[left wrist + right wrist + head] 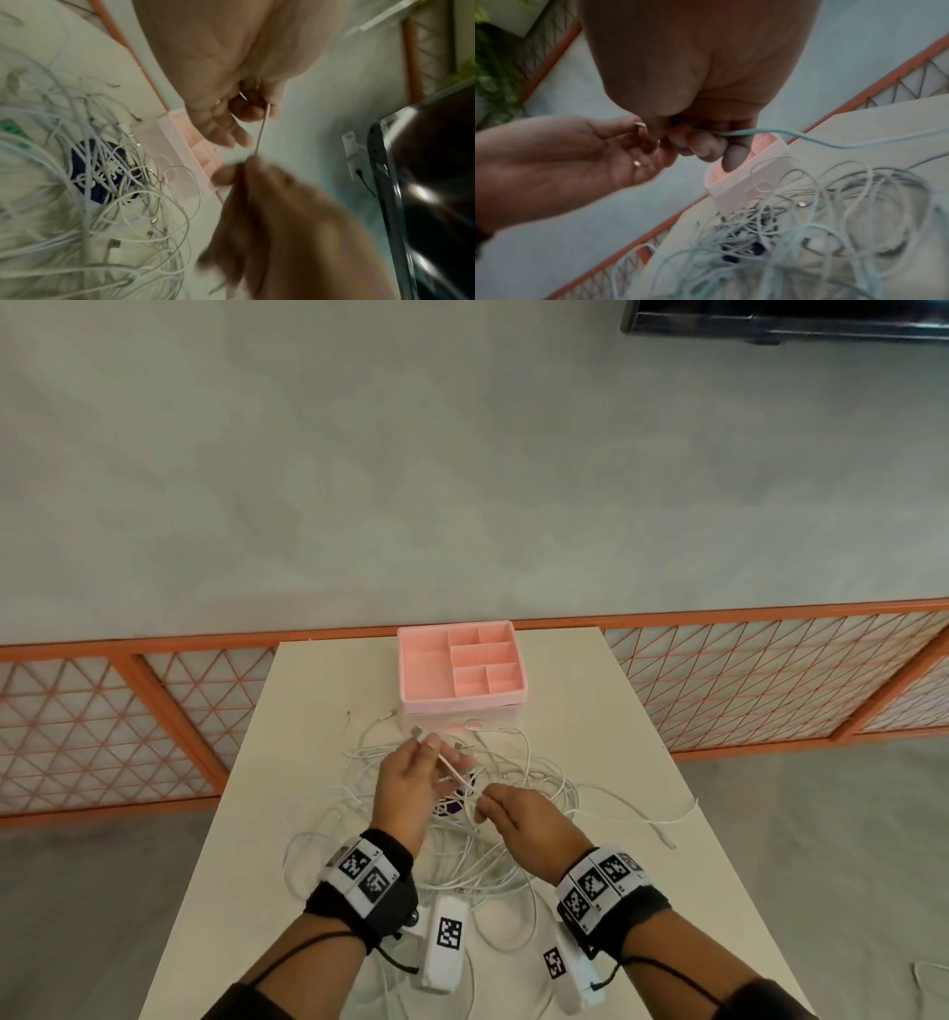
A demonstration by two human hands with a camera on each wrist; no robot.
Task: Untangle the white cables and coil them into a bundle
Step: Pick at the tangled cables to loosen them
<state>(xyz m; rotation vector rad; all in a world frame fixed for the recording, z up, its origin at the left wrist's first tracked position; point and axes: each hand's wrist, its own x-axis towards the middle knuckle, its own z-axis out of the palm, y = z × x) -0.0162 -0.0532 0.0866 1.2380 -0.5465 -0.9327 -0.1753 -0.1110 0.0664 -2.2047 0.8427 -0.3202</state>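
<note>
A tangle of white cables (pixel 477 845) lies spread over the middle of the white table (pixel 642 814). My left hand (pixel 411 778) is raised above the heap and pinches one white cable (pixel 449 767) near its plug end, which sticks out past the fingertips. My right hand (pixel 518 819) pinches the same cable a short way along, so a short taut stretch (pixel 262 130) runs between the two hands. From the right hand's curled fingers (pixel 703 146) the cable trails off right (pixel 834 144) toward the heap (pixel 795 223).
A pink compartment organiser (pixel 462 670) stands at the table's far edge, just beyond the cables. An orange-framed mesh railing (pixel 770 680) runs behind the table. Loose cable ends reach toward the right table edge (pixel 667 834). A dark screen (pixel 424 182) shows in the left wrist view.
</note>
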